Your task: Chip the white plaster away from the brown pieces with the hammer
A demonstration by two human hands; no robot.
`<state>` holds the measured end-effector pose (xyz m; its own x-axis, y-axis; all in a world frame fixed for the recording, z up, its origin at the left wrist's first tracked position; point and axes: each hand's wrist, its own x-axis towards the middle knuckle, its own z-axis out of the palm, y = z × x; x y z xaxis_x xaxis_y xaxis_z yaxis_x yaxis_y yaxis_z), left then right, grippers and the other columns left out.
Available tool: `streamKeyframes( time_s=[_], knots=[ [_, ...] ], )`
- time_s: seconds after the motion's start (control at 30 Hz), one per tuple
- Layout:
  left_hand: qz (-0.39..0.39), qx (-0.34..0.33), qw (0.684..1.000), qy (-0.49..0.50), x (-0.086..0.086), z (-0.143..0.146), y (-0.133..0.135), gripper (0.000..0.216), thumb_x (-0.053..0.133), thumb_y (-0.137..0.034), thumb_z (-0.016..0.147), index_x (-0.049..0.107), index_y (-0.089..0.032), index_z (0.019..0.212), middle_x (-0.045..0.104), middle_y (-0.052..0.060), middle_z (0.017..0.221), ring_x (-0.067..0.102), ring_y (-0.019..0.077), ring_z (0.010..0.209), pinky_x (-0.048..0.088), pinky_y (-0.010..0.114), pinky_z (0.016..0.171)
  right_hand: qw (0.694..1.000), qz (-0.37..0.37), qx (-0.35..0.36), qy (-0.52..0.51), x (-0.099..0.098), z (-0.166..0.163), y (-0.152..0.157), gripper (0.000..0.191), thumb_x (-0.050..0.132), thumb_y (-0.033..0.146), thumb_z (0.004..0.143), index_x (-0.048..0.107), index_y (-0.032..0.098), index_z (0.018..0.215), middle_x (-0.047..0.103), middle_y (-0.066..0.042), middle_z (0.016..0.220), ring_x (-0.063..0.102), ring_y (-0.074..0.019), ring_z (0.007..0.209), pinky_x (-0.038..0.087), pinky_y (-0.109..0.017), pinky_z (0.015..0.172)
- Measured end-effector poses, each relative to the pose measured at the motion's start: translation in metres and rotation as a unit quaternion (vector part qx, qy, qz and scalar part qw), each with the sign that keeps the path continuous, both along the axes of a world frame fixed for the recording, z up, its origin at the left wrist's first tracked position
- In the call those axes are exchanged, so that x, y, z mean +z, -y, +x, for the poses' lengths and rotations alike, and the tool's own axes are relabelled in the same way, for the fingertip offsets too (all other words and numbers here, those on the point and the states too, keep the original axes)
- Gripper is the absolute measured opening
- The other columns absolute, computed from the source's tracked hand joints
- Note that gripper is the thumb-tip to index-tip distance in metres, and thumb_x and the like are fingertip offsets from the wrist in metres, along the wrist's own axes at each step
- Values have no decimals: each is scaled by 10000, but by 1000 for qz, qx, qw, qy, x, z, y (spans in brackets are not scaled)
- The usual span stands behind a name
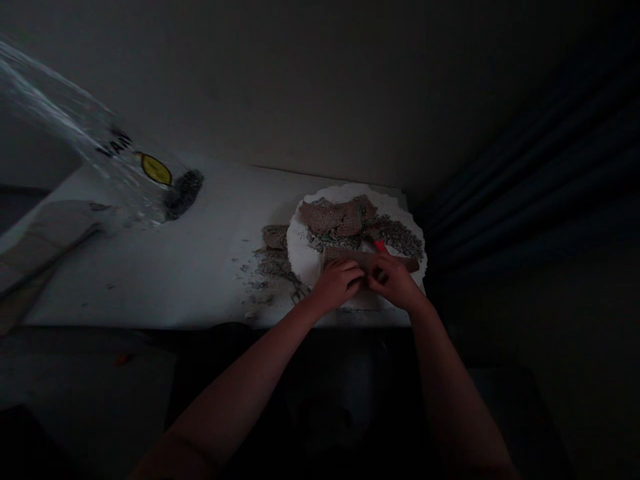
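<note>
Both hands are close together at the near side of a white scalloped-edged round board [300,257]. My left hand [336,285] has its fingers curled on the near edge of a brown burlap strip [345,254]. Beside it, my right hand [395,281] pinches the same strip, thumb and finger bent toward each other. A small bright red object [381,246] shows just above my right hand; its kind is unclear. Farther back on the board lies another brown burlap piece [330,219] with bits of green. Grey pebbles [400,237] are heaped at the board's right.
The white table [190,280] carries grey crumbs [260,287], a small burlap piece [275,236] and a dark forked tool [299,290] left of the board. A clear plastic bag [127,177] with grey contents stands farther left, near a cardboard piece [45,247]. A dark curtain [545,167] hangs right.
</note>
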<state>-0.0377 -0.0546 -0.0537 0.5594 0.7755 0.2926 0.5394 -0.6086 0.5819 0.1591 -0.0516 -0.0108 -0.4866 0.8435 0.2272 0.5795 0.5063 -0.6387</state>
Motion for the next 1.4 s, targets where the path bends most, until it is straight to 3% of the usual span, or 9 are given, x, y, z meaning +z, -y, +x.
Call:
streamKeyframes(
  time_s=[0.2, 0.3, 0.37, 0.53, 0.67, 0.8, 0.97, 1.17, 1.4],
  knots=[
    [-188, -24, 982, 13, 32, -47, 10, 200, 540, -313, 922, 681, -180, 875, 659, 24, 835, 598, 159, 783, 445, 279, 741, 996, -19, -55, -65, 1, -3, 2, 224, 700, 387, 871, 636, 199, 975, 612, -44, 986, 594, -132, 729, 477, -261, 636],
    [-401, -152, 899, -87, 27, -85, 24, 174, 627, -344, 835, 674, -186, 780, 652, -7, 695, 586, 144, 671, 411, 247, 647, 996, -3, -66, -54, 0, 0, 5, 220, 662, 405, 901, 633, 192, 945, 604, -48, 978, 562, -111, 660, 470, -259, 616],
    [-477, -126, 860, -129, 12, -103, 30, 180, 644, -336, 787, 643, -181, 696, 634, -5, 614, 587, 151, 619, 402, 248, 618, 998, 4, -58, -34, -2, 1, 9, 215, 644, 401, 912, 635, 187, 931, 600, -52, 970, 568, -118, 673, 475, -265, 632],
    [-380, 86, 904, -176, -18, -114, 28, 179, 637, -319, 767, 622, -180, 656, 641, 18, 630, 571, 165, 607, 381, 264, 611, 999, 17, -45, -9, -2, 4, 21, 204, 608, 390, 929, 644, 189, 918, 606, -61, 973, 588, -143, 724, 487, -286, 695],
    [-225, 219, 941, -126, -1, -98, 33, 201, 654, -365, 796, 624, -180, 725, 648, 34, 704, 581, 183, 667, 390, 272, 631, 993, 43, -108, 4, 0, 13, 22, 221, 530, 346, 960, 669, 174, 965, 613, -93, 1004, 598, -168, 772, 495, -316, 771],
    [-134, 157, 978, -9, 24, -47, 34, 250, 576, -410, 889, 635, -181, 808, 639, 20, 728, 585, 164, 682, 417, 262, 650, 973, 61, -183, 125, -2, 20, 14, 329, 546, 295, 938, 667, 141, 1203, 595, -167, 1138, 570, -287, 1073, 451, -412, 955],
    [-25, 93, 988, -119, 27, 13, -3, 80, 586, -231, 824, 638, -179, 790, 667, 52, 824, 589, 182, 749, 413, 276, 686, 961, 14, -175, 214, -10, 29, 11, 623, 614, 378, 921, 461, 229, 1507, 456, -195, 1430, 441, -364, 1305, 361, -496, 1067],
    [-73, -18, 982, -175, 24, 18, -36, 79, 616, -239, 769, 649, -184, 815, 669, 25, 839, 596, 167, 788, 418, 253, 717, 968, -11, -138, 210, -13, 32, 13, 541, 674, 358, 887, 572, 201, 1395, 451, -196, 1453, 402, -356, 1360, 294, -533, 1122],
    [-230, -21, 970, -74, 18, -1, -43, 291, 685, -299, 692, 583, -176, 934, 590, -28, 731, 565, 141, 691, 438, 253, 651, 981, -29, 6, 191, -7, -1, 9, 306, 504, 246, 985, 692, 185, 1219, 640, -138, 1247, 629, -240, 1099, 471, -332, 936]
  ],
)
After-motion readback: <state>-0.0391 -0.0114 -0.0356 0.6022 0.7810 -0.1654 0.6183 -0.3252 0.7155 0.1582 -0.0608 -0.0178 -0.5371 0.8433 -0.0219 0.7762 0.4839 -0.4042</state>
